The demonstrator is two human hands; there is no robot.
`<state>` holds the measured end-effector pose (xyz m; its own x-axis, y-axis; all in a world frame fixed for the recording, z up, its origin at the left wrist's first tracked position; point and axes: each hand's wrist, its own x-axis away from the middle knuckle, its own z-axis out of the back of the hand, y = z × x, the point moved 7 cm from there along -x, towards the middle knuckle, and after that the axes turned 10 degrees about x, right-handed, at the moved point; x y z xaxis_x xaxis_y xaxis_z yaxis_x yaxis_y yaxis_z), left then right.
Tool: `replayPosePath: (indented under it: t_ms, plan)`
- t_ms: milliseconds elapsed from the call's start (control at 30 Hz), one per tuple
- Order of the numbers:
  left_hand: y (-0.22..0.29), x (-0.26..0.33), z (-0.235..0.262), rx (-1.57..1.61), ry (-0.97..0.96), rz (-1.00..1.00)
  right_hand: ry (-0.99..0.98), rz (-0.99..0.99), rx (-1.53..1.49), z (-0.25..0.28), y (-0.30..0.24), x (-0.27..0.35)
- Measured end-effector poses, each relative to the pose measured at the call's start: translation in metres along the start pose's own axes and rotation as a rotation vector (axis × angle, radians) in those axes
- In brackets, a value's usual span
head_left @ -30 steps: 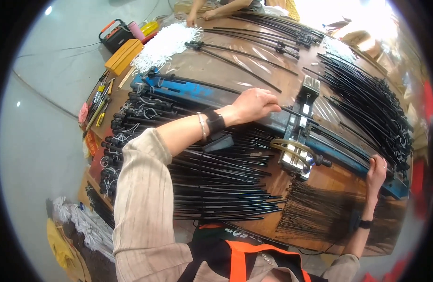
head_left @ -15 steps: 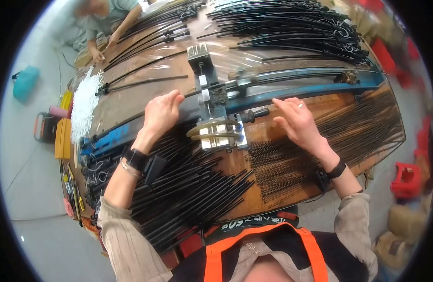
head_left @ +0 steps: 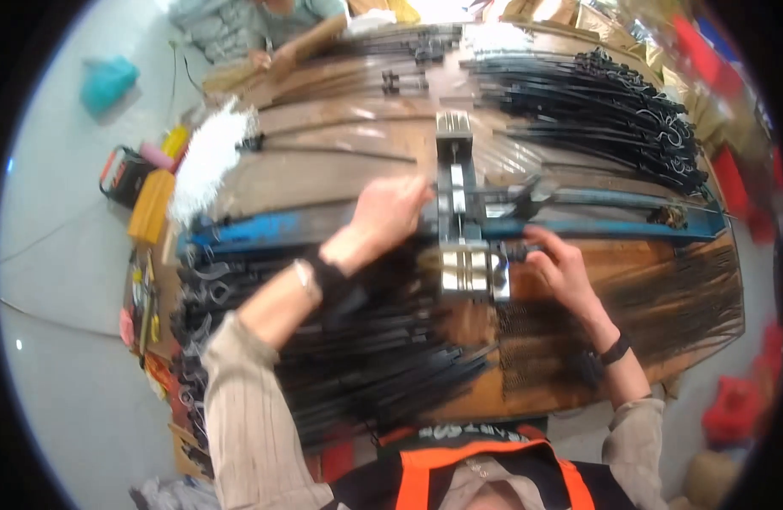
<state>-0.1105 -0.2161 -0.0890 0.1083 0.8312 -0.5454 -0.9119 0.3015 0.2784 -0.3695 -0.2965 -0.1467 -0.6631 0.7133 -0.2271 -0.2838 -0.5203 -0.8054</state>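
Note:
A metal clamping fixture [head_left: 455, 195] stands across a long blue rail [head_left: 595, 227] in the middle of the table. Just left of it, my left hand [head_left: 387, 211] is closed in a pinch on a thin black rod [head_left: 310, 204] that runs out to the left; motion blur softens the fingertips. On the fixture's near right side, the fingers of my right hand [head_left: 563, 270] close around a short black handle [head_left: 517, 252]. The metal block [head_left: 464, 270] at the near end of the fixture lies between my hands.
Black rods [head_left: 366, 374] lie in a heap below my left arm, and thin springs [head_left: 612, 323] spread beneath my right. More black rods [head_left: 595, 119] are piled at the far right. White small pieces [head_left: 211, 161] form a heap at the left edge. Another person's hand [head_left: 260, 59] shows at the far left.
My right hand has gone from open beside the handle to gripping it. My left hand has come closer to the fixture. The whole view has shifted and turned.

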Motion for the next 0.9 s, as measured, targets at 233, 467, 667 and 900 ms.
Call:
replayPosePath:
  t_ms: [233, 467, 667, 900]
  plan:
    - [-0.081, 0.011, 0.055, -0.240, 0.085, -0.219, -0.111, 0.389, 0.650, -0.021, -0.033, 0.065]
    - [0.008, 0.117, 0.046, -0.195, -0.320, 0.170, -0.117, 0.254, 0.450, -0.028, -0.008, 0.054]
    - [0.063, 0.166, 0.041, -0.236, -0.733, 0.238, -0.069, 0.265, 0.422, -0.012, -0.033, 0.060]
    - [0.044, 0.178, 0.033, -0.033, -0.641, 0.228, -0.063, 0.166, 0.338, -0.009, -0.046, 0.059]
